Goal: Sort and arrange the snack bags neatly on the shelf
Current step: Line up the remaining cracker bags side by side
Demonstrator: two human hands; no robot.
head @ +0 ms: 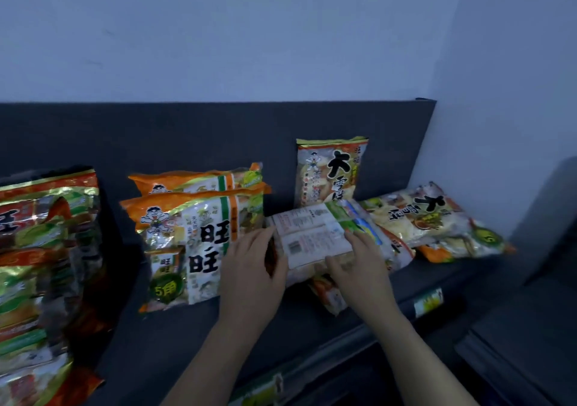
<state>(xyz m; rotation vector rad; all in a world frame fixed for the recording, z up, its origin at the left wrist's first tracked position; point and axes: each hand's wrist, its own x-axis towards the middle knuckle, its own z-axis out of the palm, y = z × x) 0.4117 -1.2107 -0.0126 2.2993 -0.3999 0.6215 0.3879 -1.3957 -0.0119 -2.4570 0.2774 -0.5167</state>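
Left hand, right hand grasp face-down bag by ends, prob. to flip + stand beside far upright bag.

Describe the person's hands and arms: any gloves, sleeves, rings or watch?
Both the left hand and the right hand are bare, with no gloves, and no rings or watch show. The left forearm and right forearm are uncovered to the frame's bottom edge; no sleeve shows.
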